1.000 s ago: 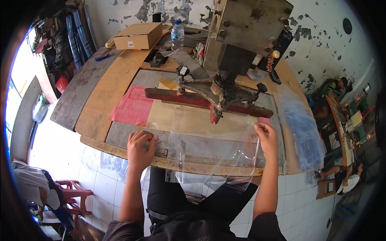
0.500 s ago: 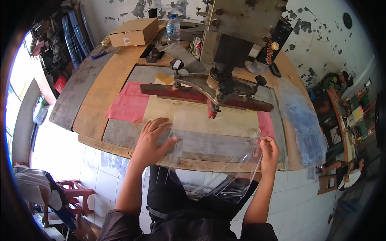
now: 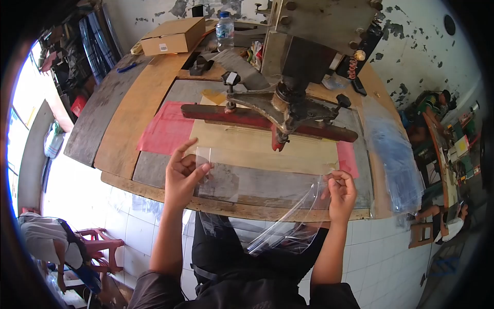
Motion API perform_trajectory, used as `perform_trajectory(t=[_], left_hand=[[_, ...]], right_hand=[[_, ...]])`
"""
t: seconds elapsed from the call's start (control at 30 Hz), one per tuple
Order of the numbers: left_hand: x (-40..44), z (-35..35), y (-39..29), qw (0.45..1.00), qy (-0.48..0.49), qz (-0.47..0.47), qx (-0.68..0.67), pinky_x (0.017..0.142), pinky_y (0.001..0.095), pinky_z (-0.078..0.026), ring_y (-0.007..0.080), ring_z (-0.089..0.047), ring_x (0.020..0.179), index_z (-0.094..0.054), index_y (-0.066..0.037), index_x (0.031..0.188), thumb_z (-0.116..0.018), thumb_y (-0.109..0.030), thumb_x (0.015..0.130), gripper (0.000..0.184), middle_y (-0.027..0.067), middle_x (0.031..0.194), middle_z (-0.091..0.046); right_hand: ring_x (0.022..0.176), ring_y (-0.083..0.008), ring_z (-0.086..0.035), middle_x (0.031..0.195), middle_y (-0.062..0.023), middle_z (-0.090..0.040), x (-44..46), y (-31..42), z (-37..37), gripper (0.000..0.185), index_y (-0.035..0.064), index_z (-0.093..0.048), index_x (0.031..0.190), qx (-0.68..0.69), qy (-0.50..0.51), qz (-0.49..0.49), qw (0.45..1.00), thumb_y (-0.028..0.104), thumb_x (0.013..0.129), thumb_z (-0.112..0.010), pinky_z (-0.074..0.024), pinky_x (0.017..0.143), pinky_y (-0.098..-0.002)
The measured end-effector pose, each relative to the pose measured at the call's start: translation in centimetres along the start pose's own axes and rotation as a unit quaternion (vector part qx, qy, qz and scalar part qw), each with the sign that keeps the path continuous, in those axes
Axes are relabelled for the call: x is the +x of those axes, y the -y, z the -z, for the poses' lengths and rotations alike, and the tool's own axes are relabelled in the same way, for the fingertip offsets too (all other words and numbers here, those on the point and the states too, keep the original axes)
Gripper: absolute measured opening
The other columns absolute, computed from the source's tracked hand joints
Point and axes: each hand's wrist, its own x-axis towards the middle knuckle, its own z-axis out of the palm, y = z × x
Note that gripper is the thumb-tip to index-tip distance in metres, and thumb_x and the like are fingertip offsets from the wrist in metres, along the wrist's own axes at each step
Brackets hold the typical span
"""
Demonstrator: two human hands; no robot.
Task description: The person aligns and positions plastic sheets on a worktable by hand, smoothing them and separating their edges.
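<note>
A clear plastic sheet hangs between my hands at the front edge of the worktable, sagging over my lap. My left hand pinches its left end between thumb and fingers, with the index finger raised. At the other end, my right hand has the sheet's right corner between thumb and fingertips. Just beyond my hands lies a pale yellow sheet on the grey bed, with a pink-red sheet at its left. A machine's long red bar stands above the yellow sheet.
Stacked clear plastic lies at the table's right side. A cardboard box and a water bottle stand at the back, near the machine's column. Other people sit at right and left; a red stool is at left.
My left hand has lifted from lying spread near the yellow sheet and closed on the plastic's left end. My right hand keeps its hold, almost in place.
</note>
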Motion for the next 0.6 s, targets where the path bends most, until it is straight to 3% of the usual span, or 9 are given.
perform_trajectory(t=[0.17,0.43,0.6], left_hand=[[-0.5,-0.5,0.8,0.997,-0.034,-0.014,0.062,0.076,0.0264,-0.058,0.0109,-0.071,0.083,-0.045,0.003,0.153,-0.076,-0.001,0.096,0.065,0.01,0.1,-0.078],[-0.7,-1.0,1.3,0.996,-0.07,-0.062,0.002,0.071,0.0252,-0.056,0.01,-0.07,0.081,-0.045,-0.002,0.142,-0.076,0.002,0.096,0.056,0.0104,0.098,-0.077],[-0.9,-0.5,1.2,0.996,-0.054,-0.053,0.039,0.068,0.0246,-0.056,0.0096,-0.069,0.078,-0.047,-0.003,0.138,-0.078,0.002,0.094,0.053,0.009,0.098,-0.076]], right_hand=[[0.07,-0.0088,-0.062,0.103,-0.0115,-0.073,-0.4,-0.2,-0.4,0.021,-0.0009,-0.063,0.123,-0.036,-0.005,0.003,0.999,0.006,0.104,-0.068,-0.0516,0.058,-0.025],[0.072,-0.0088,-0.063,0.105,-0.0122,-0.074,-0.4,-0.2,-0.6,0.018,-0.001,-0.065,0.12,-0.067,-0.022,-0.008,0.997,0.006,0.104,-0.068,-0.0515,0.057,-0.0238],[0.087,-0.0108,-0.069,0.106,-0.0117,-0.074,-0.4,-0.6,-0.3,0.017,-0.0006,-0.066,0.119,-0.077,-0.019,0.008,0.997,0.007,0.104,-0.068,-0.0514,0.057,-0.0233]])
